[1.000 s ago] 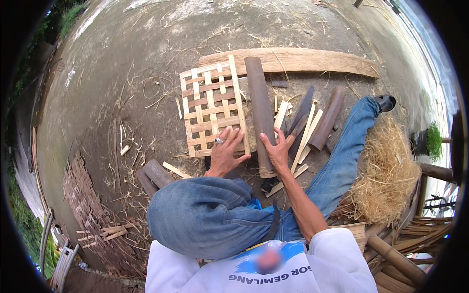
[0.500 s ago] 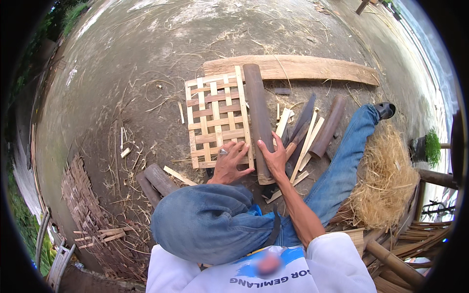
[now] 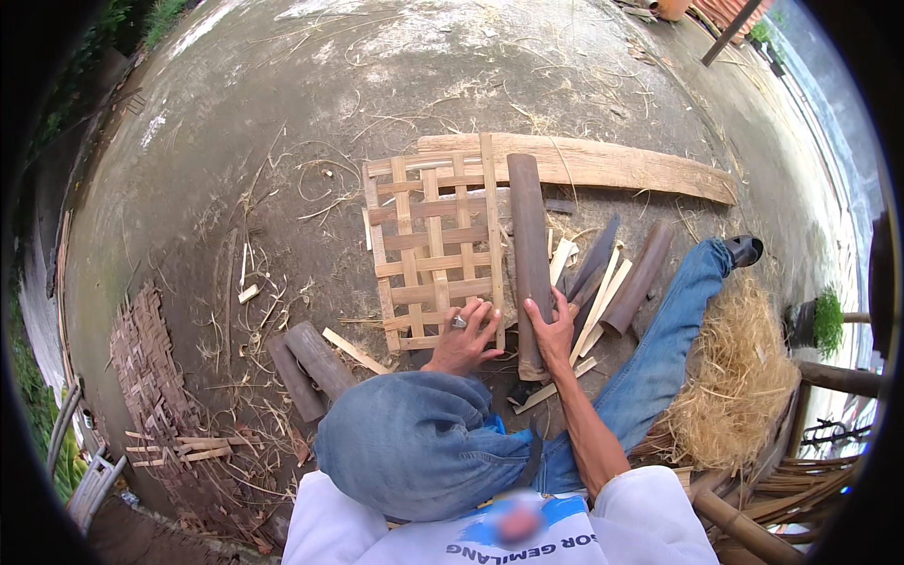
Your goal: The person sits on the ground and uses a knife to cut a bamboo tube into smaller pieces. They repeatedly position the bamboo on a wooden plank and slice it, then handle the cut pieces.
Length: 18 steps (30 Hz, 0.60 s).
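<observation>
Resting the left hand, with a silvery ring on one finger, on the lower right corner of a square-woven bamboo lattice panel, with fingers spread and bent over the slats and thumb apart from them; laying the right hand on the lower end of a brown bamboo tube, just right of the lattice panel and roughly parallel to its right edge, with thumb on top and forefinger parted from it along the right side; cannot tell whether gripping the tube with the remaining fingers or only touching it, with those partly hidden; showing, beyond the lattice panel's upper edge and partly overlapped by it, a long wooden plank; farther right of the lattice panel, past the tube, a dark tapered blade, several pale bamboo strips and a second brown bamboo piece; to the lower left of the lattice panel, two short bamboo pieces side by side, with a pale slat near them; well left of the lattice panel, a tattered woven mat; well right of it, past an outstretched denim-clad leg, a heap of straw-coloured shavings.
</observation>
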Available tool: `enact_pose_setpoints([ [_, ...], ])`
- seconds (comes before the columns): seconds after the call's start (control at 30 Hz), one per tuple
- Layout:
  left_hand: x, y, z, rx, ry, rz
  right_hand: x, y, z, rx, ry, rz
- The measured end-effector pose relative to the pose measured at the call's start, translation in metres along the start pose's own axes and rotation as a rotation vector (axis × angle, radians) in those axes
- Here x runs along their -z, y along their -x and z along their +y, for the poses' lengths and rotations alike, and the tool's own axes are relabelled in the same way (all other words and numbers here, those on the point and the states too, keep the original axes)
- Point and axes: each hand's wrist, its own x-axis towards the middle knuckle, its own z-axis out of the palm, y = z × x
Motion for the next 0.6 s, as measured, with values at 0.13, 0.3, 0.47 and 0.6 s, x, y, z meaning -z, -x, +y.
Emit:
enact_pose_setpoints([
  [0.13, -0.006, 0.004, -0.003, -0.071, -0.062, 0.078, 0.002, -0.003, 0.006, 0.092, 0.053, 0.052],
  [0.3, -0.008, 0.002, -0.005, -0.07, -0.036, 0.088, 0.006, -0.003, 0.008, 0.067, 0.039, 0.051],
  [0.47, -0.009, 0.006, -0.005, -0.061, -0.032, 0.055, 0.004, -0.004, 0.015, 0.051, 0.022, 0.038],
  [0.6, -0.011, 0.005, -0.005, -0.082, -0.064, 0.059, 0.005, -0.004, 0.017, 0.013, 0.009, 0.023],
])
